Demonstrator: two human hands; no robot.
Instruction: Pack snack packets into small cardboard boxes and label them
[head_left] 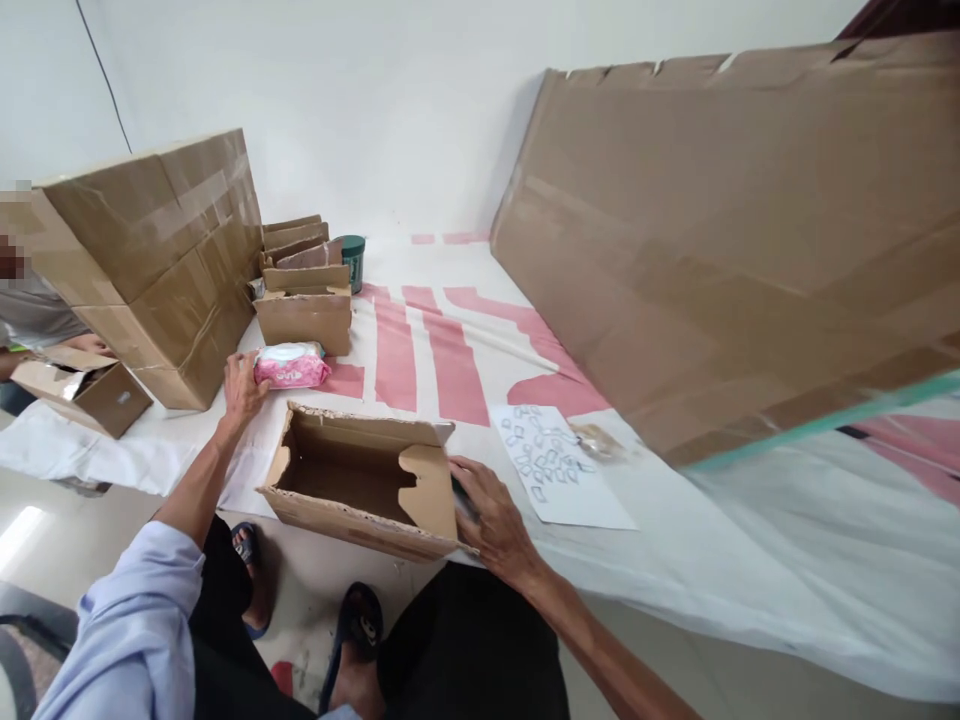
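Pink and white soft pack [291,366] has pale, curly letters on its front, too blurry to read for sure. It's on the table [457,545], just behind the open cardboard box [349,475]. L hand [244,388] has its fingers and thumb round the pack's left end, so it's grasping it. R hand [487,515] is bent over a dark thing [463,498] at the box's right end; can't tell if its fingers grip that or the box. The box is open on top, w/ rough, torn edges, and sits at the table's front edge. White cloth w/ big pink shapes covers the table. White paper [574,505] lies to the right w/ lots of tiny drawn shapes, too small to read. Clear plastic bag [600,443] is next to it. Green tub [352,263] at the back has pale marks, can't read 'em. Small open boxes [304,320] stand in a row in front of & beside it, hiding part of the tub. Tall taped box wall [161,270] is on the left & hides part of another person [37,312], who's by a small carton [86,390]. Huge cardboard sheet [720,230] leans on the right, w/ green tape along its bottom edge, & blocks the view there.
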